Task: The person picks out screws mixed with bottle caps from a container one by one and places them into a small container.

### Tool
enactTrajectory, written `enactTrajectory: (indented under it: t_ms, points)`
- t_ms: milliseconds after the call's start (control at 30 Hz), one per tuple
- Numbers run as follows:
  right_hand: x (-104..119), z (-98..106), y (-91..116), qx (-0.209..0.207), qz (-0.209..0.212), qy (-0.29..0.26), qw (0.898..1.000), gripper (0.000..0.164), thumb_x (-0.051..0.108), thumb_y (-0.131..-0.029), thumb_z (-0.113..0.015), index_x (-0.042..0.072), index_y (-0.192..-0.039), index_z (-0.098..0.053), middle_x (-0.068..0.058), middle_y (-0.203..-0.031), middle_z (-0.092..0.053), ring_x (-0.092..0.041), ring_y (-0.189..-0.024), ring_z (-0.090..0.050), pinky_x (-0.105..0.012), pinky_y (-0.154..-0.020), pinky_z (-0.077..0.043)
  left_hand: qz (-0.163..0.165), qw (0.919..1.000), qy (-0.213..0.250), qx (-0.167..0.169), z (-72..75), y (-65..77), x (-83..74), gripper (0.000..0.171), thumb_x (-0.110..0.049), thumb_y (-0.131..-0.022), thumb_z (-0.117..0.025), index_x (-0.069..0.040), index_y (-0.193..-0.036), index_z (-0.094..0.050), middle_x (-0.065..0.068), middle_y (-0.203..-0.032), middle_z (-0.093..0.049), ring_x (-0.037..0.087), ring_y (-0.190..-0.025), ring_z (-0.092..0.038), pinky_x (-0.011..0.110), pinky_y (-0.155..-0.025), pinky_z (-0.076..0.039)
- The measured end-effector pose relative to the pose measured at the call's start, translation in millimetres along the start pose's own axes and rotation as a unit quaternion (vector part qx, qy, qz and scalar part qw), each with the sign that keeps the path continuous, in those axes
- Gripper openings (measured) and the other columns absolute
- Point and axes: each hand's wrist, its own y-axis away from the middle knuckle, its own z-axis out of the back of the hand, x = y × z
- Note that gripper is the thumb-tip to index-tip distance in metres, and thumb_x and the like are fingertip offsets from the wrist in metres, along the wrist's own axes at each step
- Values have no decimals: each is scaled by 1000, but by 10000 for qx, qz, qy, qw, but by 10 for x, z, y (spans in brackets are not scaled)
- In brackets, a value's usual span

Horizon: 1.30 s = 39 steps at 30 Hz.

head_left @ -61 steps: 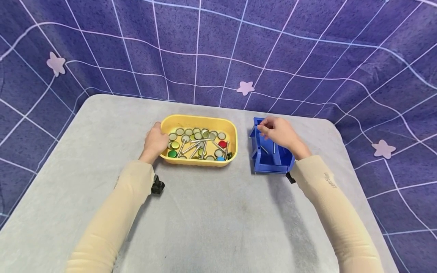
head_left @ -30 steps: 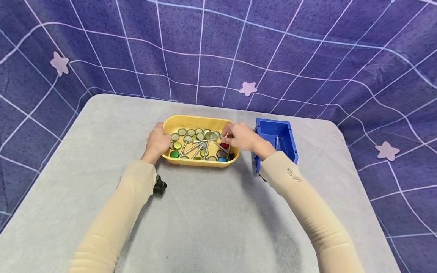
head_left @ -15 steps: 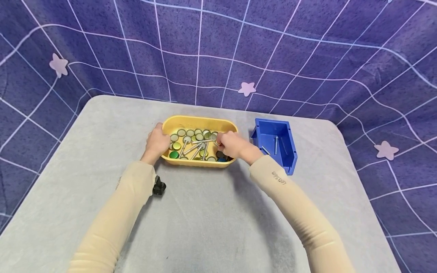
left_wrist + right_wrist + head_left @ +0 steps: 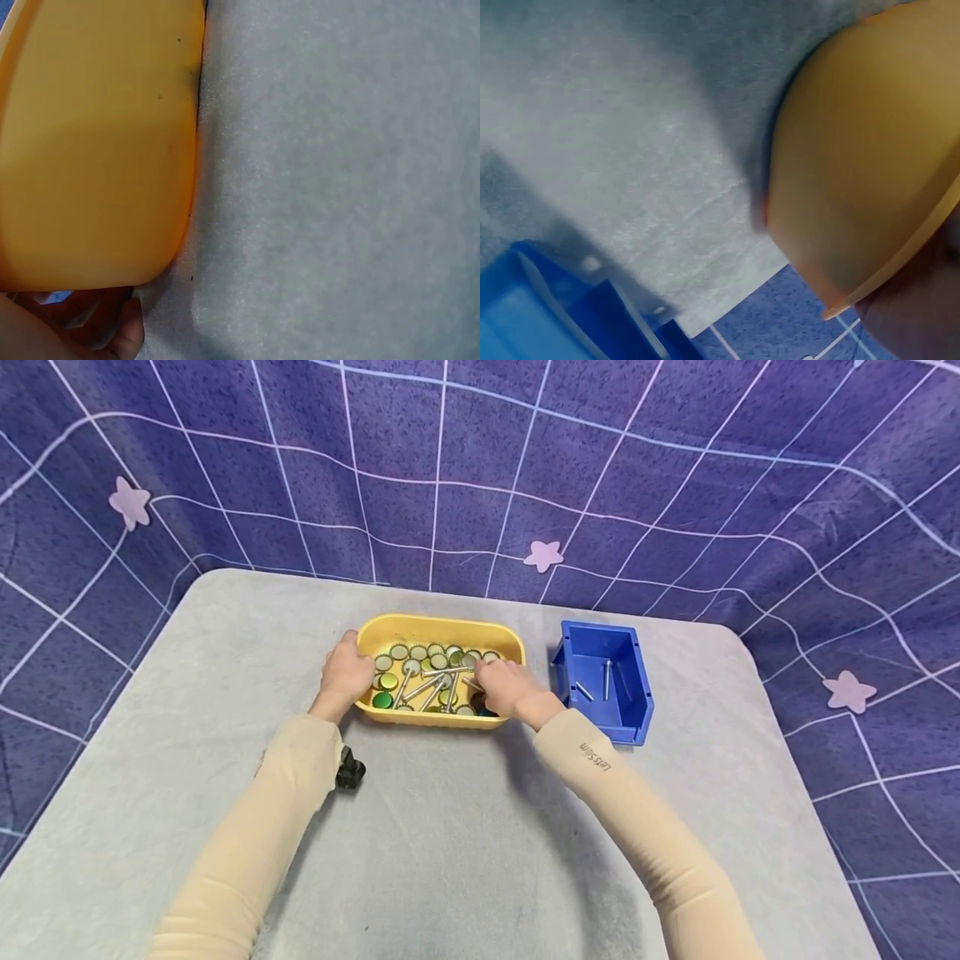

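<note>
My left hand (image 4: 347,675) holds the left end of the yellow tub (image 4: 442,628), thumb over the rim. In the left wrist view its fingers (image 4: 129,330) curl against the tub's end wall. My right hand (image 4: 510,685) reaches down into the tub's right end. Its fingertips are close to a metal bolt (image 4: 471,683), and I cannot tell whether they grip anything. Several bottle caps (image 4: 382,700) and silvery bolts (image 4: 420,687) lie mixed in the tub. The right wrist view shows the tub's outer wall (image 4: 855,165), with the hand mostly hidden behind its rim.
Right of the tub stands a blue storage bin (image 4: 636,681) with two bolts (image 4: 607,679) lying inside. Both sit on a grey covered table (image 4: 450,843). Behind it hangs a purple curtain (image 4: 375,460) with pale lines and stars.
My right hand has moved left from over the blue bin into the yellow tub, then lower among its contents. My left hand stays on the tub's left end.
</note>
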Motion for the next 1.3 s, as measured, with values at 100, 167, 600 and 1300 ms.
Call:
enactTrajectory:
  t_ms: [100, 167, 600, 1300]
  points:
    - [-17, -7, 8, -90, 60, 30, 9999, 10, 11, -88, -66, 9, -96, -60, -11, -97, -67, -31, -89, -67, -45, -73, -55, 3, 10000, 31, -7, 1, 0, -13, 47, -8, -92, -40, -1, -139, -40, 25, -127, -56, 40, -111, -55, 55, -100, -44]
    - [-21, -13, 11, -153, 130, 45, 9998, 7, 12, -89, -64, 10, -95, -61, -11, -97, -67, -31, -89, -67, -45, -73, -55, 19, 10000, 33, -8, 1, -5, -13, 47, -9, -92, -39, -1, -138, -41, 25, -127, -56, 40, -111, -55, 55, -100, -44]
    - [-41, -58, 19, -580, 642, -36, 9962, 14, 15, -97, -57, 11, -109, -60, -11, -112, -63, -33, -106, -59, -46, -83, -54, 63, 10000, 19, 22, -7, -19, 0, 47, -9, -93, -38, -1, -139, -40, 25, -124, -56, 39, -108, -56, 53, -97, -48]
    - [-131, -31, 0, -1168, 818, -1301, 9812, 9, 9, -95, -55, 8, -91, -62, -3, -78, -60, -17, -69, -51, -31, -61, -43, 62, 10000, 19, 38, -28, -34, 20, 50, -8, -92, -37, -1, -142, -38, 26, -129, -55, 40, -113, -55, 54, -99, -47]
